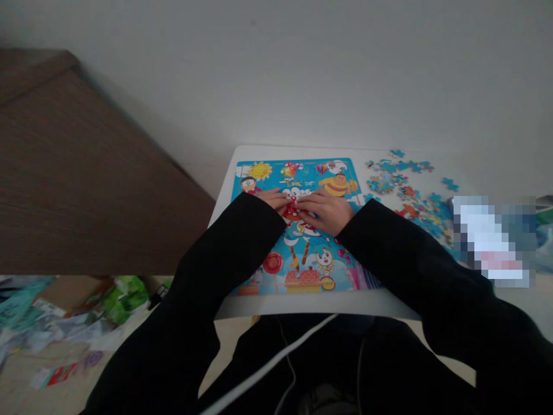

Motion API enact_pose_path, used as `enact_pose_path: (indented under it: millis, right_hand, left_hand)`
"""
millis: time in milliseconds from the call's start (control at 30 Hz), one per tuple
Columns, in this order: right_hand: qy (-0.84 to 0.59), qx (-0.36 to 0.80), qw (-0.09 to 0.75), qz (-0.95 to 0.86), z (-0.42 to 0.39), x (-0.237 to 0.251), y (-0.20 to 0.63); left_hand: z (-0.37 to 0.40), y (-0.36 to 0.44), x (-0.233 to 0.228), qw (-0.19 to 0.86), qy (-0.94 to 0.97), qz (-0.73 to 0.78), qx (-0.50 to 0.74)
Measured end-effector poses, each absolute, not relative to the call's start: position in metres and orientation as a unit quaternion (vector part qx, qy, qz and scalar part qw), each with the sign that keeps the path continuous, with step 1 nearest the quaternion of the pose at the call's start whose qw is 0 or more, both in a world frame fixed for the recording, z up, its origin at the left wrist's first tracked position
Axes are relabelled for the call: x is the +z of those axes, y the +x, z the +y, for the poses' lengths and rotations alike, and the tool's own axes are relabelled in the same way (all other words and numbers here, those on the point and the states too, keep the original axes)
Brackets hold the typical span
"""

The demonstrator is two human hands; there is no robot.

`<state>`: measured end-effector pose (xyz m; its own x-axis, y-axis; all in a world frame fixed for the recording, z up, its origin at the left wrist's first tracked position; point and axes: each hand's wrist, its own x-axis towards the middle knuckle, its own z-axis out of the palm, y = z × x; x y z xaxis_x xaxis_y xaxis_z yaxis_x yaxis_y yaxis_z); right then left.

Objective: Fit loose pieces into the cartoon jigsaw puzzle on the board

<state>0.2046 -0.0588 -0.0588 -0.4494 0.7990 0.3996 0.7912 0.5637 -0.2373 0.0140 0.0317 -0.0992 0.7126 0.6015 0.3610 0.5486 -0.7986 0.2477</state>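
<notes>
Head view: we are pressing both hands flat on the colourful cartoon jigsaw board (pixel 298 230) lying on the white table (pixel 224 202), left hand (pixel 273 199) and right hand (pixel 327 210) meeting fingertip to fingertip at its middle, apparently seating a red piece. Loose blue pieces (pixel 406 187) are waiting within reach on our right.

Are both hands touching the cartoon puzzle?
Touching. The head view shows the left hand and right hand lying flat on the middle of the puzzle, fingertips meeting over a red part.
</notes>
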Motion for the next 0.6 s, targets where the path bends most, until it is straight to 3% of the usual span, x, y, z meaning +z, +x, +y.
enact_pose_path:
  millis: [600]
  right_hand:
    - [-0.483,0.036,0.270,-0.832,-0.057,-0.059,0.206]
  left_hand:
    - [0.012,0.007,-0.083,0.071,0.907,0.280,0.307]
